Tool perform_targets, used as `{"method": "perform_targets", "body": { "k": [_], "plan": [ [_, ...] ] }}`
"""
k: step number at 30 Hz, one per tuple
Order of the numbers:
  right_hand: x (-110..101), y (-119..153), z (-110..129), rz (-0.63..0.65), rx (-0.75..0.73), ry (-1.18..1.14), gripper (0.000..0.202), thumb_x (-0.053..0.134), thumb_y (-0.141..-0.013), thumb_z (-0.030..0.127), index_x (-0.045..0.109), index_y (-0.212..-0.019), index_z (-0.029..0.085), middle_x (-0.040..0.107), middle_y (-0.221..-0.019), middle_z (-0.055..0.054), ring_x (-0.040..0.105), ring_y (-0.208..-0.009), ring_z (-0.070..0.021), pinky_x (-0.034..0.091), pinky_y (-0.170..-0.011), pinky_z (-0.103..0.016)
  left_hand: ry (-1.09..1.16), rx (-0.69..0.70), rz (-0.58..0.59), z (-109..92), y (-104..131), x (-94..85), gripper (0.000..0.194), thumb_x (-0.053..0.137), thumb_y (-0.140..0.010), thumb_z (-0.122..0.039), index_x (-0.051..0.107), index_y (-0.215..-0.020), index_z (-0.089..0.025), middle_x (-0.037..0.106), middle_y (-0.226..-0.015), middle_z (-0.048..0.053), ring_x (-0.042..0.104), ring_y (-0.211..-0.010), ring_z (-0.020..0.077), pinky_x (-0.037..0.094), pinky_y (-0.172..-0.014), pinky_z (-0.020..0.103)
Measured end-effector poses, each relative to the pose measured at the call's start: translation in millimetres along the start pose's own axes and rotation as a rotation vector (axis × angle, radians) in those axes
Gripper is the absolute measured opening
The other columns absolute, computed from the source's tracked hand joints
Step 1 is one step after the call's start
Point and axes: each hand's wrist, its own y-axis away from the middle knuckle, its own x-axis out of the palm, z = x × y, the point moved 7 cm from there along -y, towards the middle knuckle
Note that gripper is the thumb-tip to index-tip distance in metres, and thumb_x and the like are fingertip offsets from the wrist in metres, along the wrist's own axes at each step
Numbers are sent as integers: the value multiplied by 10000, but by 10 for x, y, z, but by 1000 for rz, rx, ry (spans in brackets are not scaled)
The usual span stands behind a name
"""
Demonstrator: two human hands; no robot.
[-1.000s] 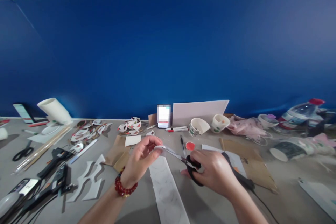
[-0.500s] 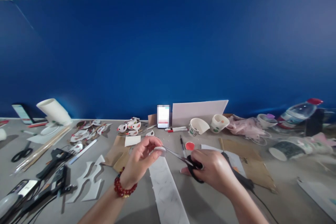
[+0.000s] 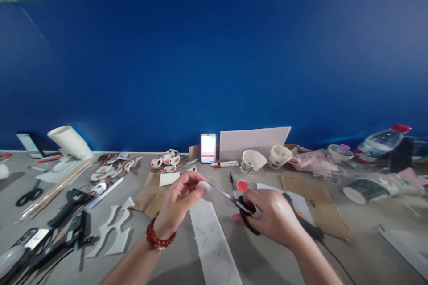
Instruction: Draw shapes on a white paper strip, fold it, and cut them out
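My left hand (image 3: 185, 198), with a red bead bracelet at the wrist, pinches a small white cut-out piece (image 3: 205, 191) between thumb and fingers. Black-handled scissors (image 3: 246, 213) are gripped in my right hand (image 3: 269, 213), their blades pointing left at the edge of the white piece. Whether the blades touch it I cannot tell. Under both hands lies a long white strip (image 3: 216, 245) with faint curved pencil lines. Just beyond the scissors are a red round piece (image 3: 242, 185) and a black pen (image 3: 232, 181).
Hot glue guns (image 3: 72, 227) and curved white cut-outs (image 3: 117, 231) lie at left. Small painted bird shapes (image 3: 169, 160) sit farther back. A phone (image 3: 208, 148) stands against the blue partition (image 3: 214, 62). Paper cups (image 3: 253, 161), brown cardboard (image 3: 323, 209) and a plastic bottle (image 3: 377, 144) are to the right.
The white piece has turned in my left fingers and more of its face shows. The scissors have shifted very slightly, their tips a little to the right.
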Motion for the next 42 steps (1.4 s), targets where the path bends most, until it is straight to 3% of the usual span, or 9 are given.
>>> {"method": "perform_targets", "body": {
  "k": [18, 28, 42],
  "plan": [
    [13, 6, 47, -96, -92, 85, 364, 706, -780, 450, 520, -604, 191, 559, -550, 24, 486, -483, -118, 238, -500, -245, 28, 22, 19, 18, -4, 32, 114, 630, -883, -257, 585, -961, -187, 587, -949, 28, 569, -821, 146, 428, -701, 233],
    [53, -9, -143, -38, 49, 31, 381, 723, -758, 494, 523, -635, 194, 578, -562, 30, 484, -476, -114, 240, -490, -226, 77, 30, 20, -9, -6, 50, 96, 629, -889, -249, 570, -929, -186, 584, -965, 31, 559, -838, 146, 421, -706, 230],
    [88, 0, -22, 74, -19, 15, 389, 736, -748, 509, 540, -645, 189, 592, -598, 22, 530, -541, -136, 259, -523, -240, 119, 61, 68, -66, -4, 89, 78, 632, -893, -235, 570, -898, -188, 588, -966, 32, 531, -860, 142, 421, -735, 229]
  ]
}}
